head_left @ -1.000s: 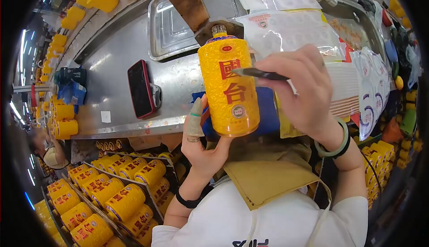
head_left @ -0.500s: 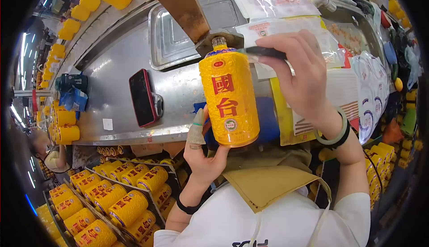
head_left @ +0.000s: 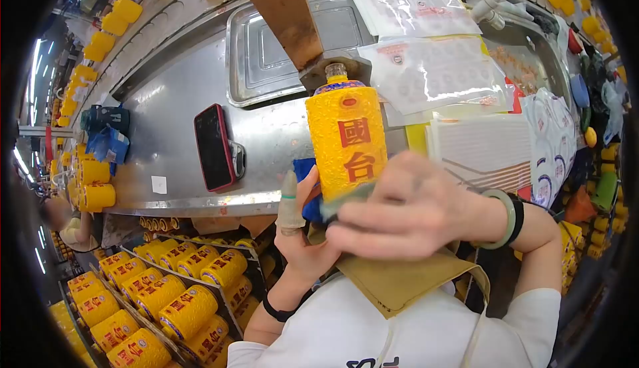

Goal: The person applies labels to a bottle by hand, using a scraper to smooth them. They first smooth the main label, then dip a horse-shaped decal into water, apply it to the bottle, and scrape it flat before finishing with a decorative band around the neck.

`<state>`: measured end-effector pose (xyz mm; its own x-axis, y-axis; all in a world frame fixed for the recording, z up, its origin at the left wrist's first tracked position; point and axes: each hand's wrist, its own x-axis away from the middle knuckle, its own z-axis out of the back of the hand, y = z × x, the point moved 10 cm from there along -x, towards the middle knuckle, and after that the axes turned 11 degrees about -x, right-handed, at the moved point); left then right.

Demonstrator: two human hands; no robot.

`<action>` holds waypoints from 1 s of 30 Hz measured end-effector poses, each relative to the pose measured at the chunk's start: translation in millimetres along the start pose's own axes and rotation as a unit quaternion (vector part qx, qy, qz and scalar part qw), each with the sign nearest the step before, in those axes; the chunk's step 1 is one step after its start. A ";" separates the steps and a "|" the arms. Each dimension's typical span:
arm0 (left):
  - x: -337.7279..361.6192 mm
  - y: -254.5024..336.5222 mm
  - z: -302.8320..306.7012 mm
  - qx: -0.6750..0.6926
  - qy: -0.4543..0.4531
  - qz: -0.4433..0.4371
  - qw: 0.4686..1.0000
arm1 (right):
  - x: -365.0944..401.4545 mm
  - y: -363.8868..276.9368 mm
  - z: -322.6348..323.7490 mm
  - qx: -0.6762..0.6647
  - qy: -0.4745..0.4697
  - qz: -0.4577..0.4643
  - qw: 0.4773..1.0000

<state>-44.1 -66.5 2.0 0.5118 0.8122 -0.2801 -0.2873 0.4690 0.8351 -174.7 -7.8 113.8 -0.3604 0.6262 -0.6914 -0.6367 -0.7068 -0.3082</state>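
Observation:
A yellow embossed bottle (head_left: 343,135) with red characters lies over the bench edge, its glass neck at a metal bracket (head_left: 346,65) on the wooden post. My left hand (head_left: 303,235), a pale cover on one finger and a ring on another, holds the bottle near its base from the left. A blue cloth (head_left: 306,175) shows beside that hand. My right hand (head_left: 406,211), blurred by motion, is closed around a grey-green cloth or pad (head_left: 343,200) pressed against the lower front of the bottle. The bottle's base is hidden behind this hand.
A phone in a red case (head_left: 216,148) lies on the metal bench, left of the bottle. Behind it is a metal tray (head_left: 243,55). Label sheets (head_left: 432,71) cover the right side. Crates of yellow bottles (head_left: 160,291) stand below left; a person (head_left: 78,231) is at far left.
My right hand has moved down from the bottle's shoulder to its lower front with the cloth or pad. The bottle appears slightly further right. My left hand stays near the base.

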 end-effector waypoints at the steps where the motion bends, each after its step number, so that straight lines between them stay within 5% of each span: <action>1: -0.8 -0.9 2.9 0.002 0.001 0.001 1.000 | -4.3 -7.4 -4.6 -0.056 -0.039 0.004 0.998; 3: 2.5 8.5 5.7 -0.068 -0.008 -0.050 0.996 | -18.8 27.6 -7.6 0.018 -0.086 -0.097 0.991; 7: -2.3 3.6 0.8 0.011 0.026 -0.003 1.000 | -37.2 103.9 35.2 0.162 0.096 -0.073 0.979; 8: -2.2 3.0 0.4 0.012 0.026 -0.004 1.000 | -38.4 106.8 38.9 0.222 0.067 -0.075 0.970; 9: -1.5 2.2 0.0 0.009 0.024 -0.009 1.000 | -37.3 102.6 37.8 0.222 0.068 -0.075 0.970; 12: -1.4 1.4 -0.2 0.004 0.020 -0.012 1.000 | -16.4 106.8 27.9 -0.101 0.100 -0.218 0.966; 15: -1.9 -1.3 -2.0 0.005 0.005 -0.015 1.000 | 11.3 114.0 41.9 -0.048 0.172 -0.265 0.947; 17: -1.2 -2.3 -2.9 0.007 -0.001 -0.019 1.000 | 27.1 100.9 52.1 0.008 0.190 -0.243 0.951; 19: 0.3 -5.2 -3.0 0.001 -0.003 -0.011 1.000 | 31.4 52.9 31.0 0.055 0.066 -0.155 0.984; 23: 5.6 -16.1 -4.6 0.019 0.004 0.027 0.999 | 58.0 -42.4 -0.4 0.004 0.097 0.033 0.995; 26: 2.2 1.6 -5.2 0.008 -0.005 -0.043 0.999 | 69.1 -32.1 -4.9 -0.177 0.081 -0.127 0.973; 29: 17.7 14.2 0.8 -0.084 0.037 -0.125 0.988 | 98.8 4.3 -1.7 -0.218 0.280 -0.390 0.849; 30: 19.7 12.7 -0.2 -0.078 0.043 -0.135 0.987 | 110.7 12.1 -13.5 -0.255 0.233 -0.482 0.805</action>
<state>-37.8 -44.5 7.0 0.5175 0.6732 -0.5282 -0.2748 0.7153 0.6425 -213.1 48.5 24.7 0.5036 0.8576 -0.1043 -0.0626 -0.0842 -0.9945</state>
